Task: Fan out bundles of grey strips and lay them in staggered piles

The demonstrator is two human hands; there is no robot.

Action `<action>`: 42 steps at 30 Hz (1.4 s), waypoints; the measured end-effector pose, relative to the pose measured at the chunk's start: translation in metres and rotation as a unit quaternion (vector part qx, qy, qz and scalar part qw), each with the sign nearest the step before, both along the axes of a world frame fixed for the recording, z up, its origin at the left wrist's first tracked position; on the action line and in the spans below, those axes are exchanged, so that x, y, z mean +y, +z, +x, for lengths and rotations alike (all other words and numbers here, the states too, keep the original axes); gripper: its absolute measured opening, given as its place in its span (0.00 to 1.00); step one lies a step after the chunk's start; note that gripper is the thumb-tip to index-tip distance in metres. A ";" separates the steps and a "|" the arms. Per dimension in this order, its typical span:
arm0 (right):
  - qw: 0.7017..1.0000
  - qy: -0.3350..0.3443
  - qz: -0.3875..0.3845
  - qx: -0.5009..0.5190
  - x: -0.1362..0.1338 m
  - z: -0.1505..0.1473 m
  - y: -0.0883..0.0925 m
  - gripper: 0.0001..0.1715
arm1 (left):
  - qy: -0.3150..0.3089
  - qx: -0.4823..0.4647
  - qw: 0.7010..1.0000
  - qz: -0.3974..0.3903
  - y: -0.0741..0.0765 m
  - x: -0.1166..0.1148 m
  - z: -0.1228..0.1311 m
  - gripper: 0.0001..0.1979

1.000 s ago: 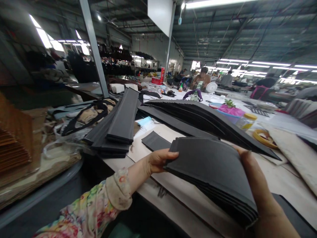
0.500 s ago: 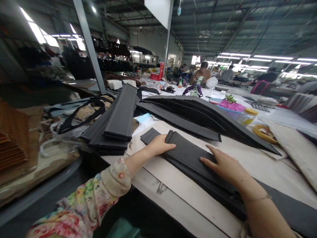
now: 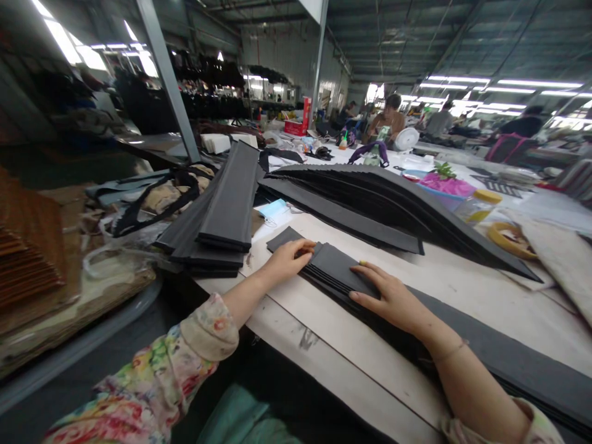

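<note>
A stack of long dark grey strips (image 3: 335,262) lies slantwise across the table in front of me, its layered edges fanned slightly at the near left end. At that end my left hand (image 3: 291,259) is closed, with curled fingers and thumb against the strip ends. My right hand (image 3: 388,296) rests palm down on top of the stack, fingers apart. One strip end (image 3: 283,237) sticks out beyond my left hand. Behind lies a larger bowed pile of dark strips (image 3: 370,185). To the left, more dark strips (image 3: 226,209) are stacked crosswise.
A light blue face mask (image 3: 274,211) lies between the piles. At right are a yellow tape roll (image 3: 511,239), a yellow-lidded jar (image 3: 478,206) and a basin with a pink bag (image 3: 446,185). A metal post (image 3: 169,86) rises at left. Other people work farther back.
My right hand has slid left along the stack and lies flatter on it. My left hand's thumb has come off the top, and its fingers are now curled at the strip ends.
</note>
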State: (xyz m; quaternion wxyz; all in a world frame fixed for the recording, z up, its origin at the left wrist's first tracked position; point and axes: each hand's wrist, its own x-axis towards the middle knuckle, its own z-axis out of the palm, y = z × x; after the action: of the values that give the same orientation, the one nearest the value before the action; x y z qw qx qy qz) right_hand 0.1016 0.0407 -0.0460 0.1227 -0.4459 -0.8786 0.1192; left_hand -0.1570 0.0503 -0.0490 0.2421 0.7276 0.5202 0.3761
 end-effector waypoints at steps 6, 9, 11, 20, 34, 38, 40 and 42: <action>0.999 -0.003 -0.027 0.028 0.004 0.004 0.000 0.33 | -0.040 0.089 0.995 0.023 -0.003 -0.005 0.002 0.15; 0.999 -0.011 -0.042 0.026 0.005 0.005 0.002 0.32 | -0.039 0.096 0.994 0.025 -0.003 -0.005 0.001 0.15; 0.999 -0.010 -0.033 0.022 0.002 0.004 0.004 0.30 | -0.042 0.096 0.994 0.034 -0.004 -0.005 0.001 0.15; 0.984 0.053 0.148 -0.089 -0.017 -0.001 -0.001 0.26 | -0.058 0.119 0.988 0.080 -0.010 -0.004 0.000 0.15; 0.974 0.038 0.178 -0.137 -0.023 0.006 0.002 0.27 | -0.056 0.157 0.983 0.081 -0.012 -0.006 0.000 0.14; 0.973 0.036 0.172 -0.148 -0.024 0.008 0.003 0.27 | -0.055 0.175 0.979 0.084 -0.011 -0.007 0.000 0.15; 0.974 0.031 0.168 -0.146 -0.025 0.010 0.003 0.27 | -0.054 0.184 0.978 0.084 -0.010 -0.009 0.001 0.16; 0.975 0.028 0.168 -0.145 -0.026 0.011 0.003 0.27 | -0.053 0.191 0.977 0.083 -0.009 -0.010 0.001 0.17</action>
State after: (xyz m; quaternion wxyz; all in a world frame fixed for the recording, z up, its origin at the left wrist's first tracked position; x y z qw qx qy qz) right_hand 0.1122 0.0148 -0.0430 0.0634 -0.4065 -0.9067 -0.0923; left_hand -0.1559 0.0407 -0.0575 0.0964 0.8303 0.4842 0.2587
